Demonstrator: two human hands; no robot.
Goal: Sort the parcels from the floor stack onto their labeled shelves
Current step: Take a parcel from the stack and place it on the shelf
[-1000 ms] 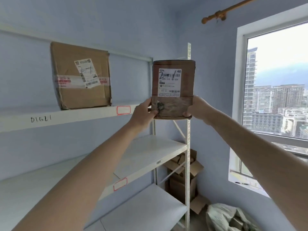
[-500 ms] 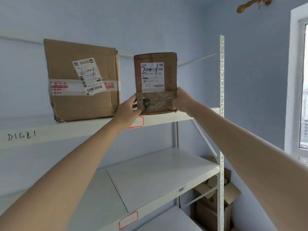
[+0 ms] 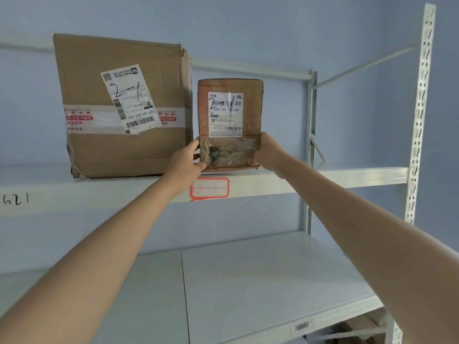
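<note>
Parcel [image 3: 229,125], small brown box, centre of frame, held upright between both my hands at its lower corners. Left hand [image 3: 185,162] wraps the lower left edge, thumb on the front face over the torn taped patch; right hand [image 3: 267,152] clamps the lower right edge, fingers curled round the side. Both grips are closed on the box, nothing loose. I hold low so the shipping label [image 3: 225,114] with its handwritten "2-1" stays uncovered and faces out.

The box bottom sits at the front lip of the upper shelf [image 3: 323,178]; it looks to be touching or just about down, I cannot tell which. Directly under it on the shelf edge is the red-bordered tag [image 3: 210,189] reading "2-1", so the number matches and this is the right shelf.

Just left of it, upper left of frame, stands a big carton [image 3: 121,108], also marked "2-1" on its slanted label. The small parcel is close beside its right side, maybe touching, hard to say. Standing it on end next to the carton saves shelf width and keeps both labels readable.

My judgement: placing step is nearly done, next is a push back from the lip and letting go. Risk: tall narrow box near the edge could tip forward if released early.

Lower shelf [image 3: 248,281] shows in the bottom half, steel upright [image 3: 421,108] at right.
</note>
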